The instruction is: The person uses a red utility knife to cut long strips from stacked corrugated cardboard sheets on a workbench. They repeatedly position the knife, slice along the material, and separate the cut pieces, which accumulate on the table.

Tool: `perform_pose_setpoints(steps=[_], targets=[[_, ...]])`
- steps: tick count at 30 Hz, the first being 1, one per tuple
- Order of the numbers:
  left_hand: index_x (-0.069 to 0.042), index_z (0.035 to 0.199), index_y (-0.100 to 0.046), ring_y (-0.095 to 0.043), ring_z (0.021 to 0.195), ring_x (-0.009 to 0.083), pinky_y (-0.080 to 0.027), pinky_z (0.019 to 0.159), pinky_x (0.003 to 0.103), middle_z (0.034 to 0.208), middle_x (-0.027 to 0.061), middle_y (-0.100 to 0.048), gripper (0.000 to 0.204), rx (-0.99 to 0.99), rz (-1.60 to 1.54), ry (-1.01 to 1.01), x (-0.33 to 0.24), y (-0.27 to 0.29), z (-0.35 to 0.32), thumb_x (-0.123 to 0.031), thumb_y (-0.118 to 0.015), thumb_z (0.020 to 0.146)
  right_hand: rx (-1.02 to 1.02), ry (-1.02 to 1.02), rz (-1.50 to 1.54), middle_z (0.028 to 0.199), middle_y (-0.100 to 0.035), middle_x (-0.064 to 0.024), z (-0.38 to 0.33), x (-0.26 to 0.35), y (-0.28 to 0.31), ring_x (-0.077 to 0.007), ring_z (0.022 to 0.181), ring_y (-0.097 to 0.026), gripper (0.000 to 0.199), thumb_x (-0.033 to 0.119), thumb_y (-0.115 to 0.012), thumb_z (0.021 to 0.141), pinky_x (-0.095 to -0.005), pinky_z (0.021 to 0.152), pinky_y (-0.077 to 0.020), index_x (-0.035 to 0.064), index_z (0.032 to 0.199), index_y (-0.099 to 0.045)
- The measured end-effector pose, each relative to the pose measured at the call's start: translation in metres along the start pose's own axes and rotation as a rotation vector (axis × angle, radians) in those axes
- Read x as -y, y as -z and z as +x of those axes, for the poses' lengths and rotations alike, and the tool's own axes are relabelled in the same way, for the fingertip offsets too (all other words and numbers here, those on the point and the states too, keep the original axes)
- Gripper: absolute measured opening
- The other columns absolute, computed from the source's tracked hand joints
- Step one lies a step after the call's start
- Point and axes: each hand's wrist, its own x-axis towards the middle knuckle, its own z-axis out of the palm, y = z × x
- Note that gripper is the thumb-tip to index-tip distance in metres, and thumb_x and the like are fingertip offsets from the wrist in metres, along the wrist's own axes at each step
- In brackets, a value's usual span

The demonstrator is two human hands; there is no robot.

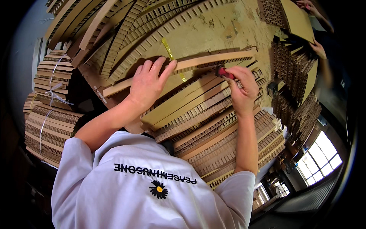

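Stacked cardboard strips (198, 110) under left hand (146, 82); right hand (242, 89) grips red tool (223, 71).

Slotted cardboard strips (213, 114) piled everywhere — bundled stacks (49, 126) left; honeycomb blocks (293, 76) right

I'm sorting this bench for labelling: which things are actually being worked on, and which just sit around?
In use:
- left hand pressing flat on the cardboard strip
- right hand gripping a red tool at that strip
- honeycomb cardboard strips stacked beneath

Lying about:
- tied cardboard bundles, left
- honeycomb blocks, right, by another person's hand
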Motion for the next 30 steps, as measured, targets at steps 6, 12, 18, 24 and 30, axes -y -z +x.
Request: perform_pose_setpoints(steps=[6,12,18,24,30], targets=[[-0.013,0.150,-0.061,-0.060,0.108,0.0295,-0.052,0.089,0.042,0.145,0.0079,-0.062,0.070,-0.106,-0.066,0.007,-0.002,-0.014,-0.011,-0.006,-0.073,0.081,0.151,0.096,-0.045,0.099,-0.074,-0.0080,0.019,-0.018,-0.033,-0.0253,0.090,-0.070,0.027,-0.007,-0.084,0.080,-0.0344,0.077,-0.0569,0.0053,0.103,-0.078],[-0.011,0.132,-0.072,-0.064,0.092,0.0235,-0.056,0.077,0.037,0.122,-0.0004,-0.074,0.055,-0.262,-0.098,0.147,0.004,-0.013,-0.003,-0.005,-0.072,0.077,0.170,0.129,-0.051,0.101,-0.075,-0.0085,0.029,-0.014,-0.036,-0.0259,0.087,-0.071,0.027,-0.007,-0.083,0.080,-0.0337,0.074,-0.0582,0.0056,0.104,-0.078],[-0.013,0.130,-0.075,-0.064,0.090,0.0228,-0.057,0.073,0.036,0.121,-0.0024,-0.075,0.055,-0.307,-0.076,0.114,0.006,-0.021,-0.002,-0.007,-0.072,0.075,0.173,0.223,-0.035,0.103,-0.075,-0.0092,0.043,-0.015,-0.053,-0.0266,0.088,-0.072,0.028,-0.007,-0.083,0.080,-0.0353,0.074,-0.0585,0.0058,0.105,-0.078],[-0.014,0.131,-0.075,-0.063,0.090,0.0221,-0.056,0.072,0.035,0.122,-0.0038,-0.075,0.054,-0.312,-0.080,0.109,0.009,-0.024,-0.003,-0.009,-0.072,0.077,0.236,0.315,-0.111,0.097,-0.075,-0.0052,0.053,-0.016,-0.070,-0.0265,0.086,-0.072,0.023,0.004,-0.087,0.080,-0.0359,0.074,-0.0588,0.0086,0.101,-0.078],[-0.015,0.131,-0.074,-0.063,0.091,0.0222,-0.055,0.072,0.036,0.122,-0.0042,-0.075,0.055,-0.312,-0.086,0.116,0.009,-0.028,-0.005,-0.010,-0.072,0.077,0.258,0.340,-0.163,0.096,-0.075,-0.0040,0.055,-0.018,-0.072,-0.0260,0.085,-0.073,0.022,0.009,-0.088,0.079,-0.0356,0.073,-0.0594,0.0105,0.098,-0.078]])
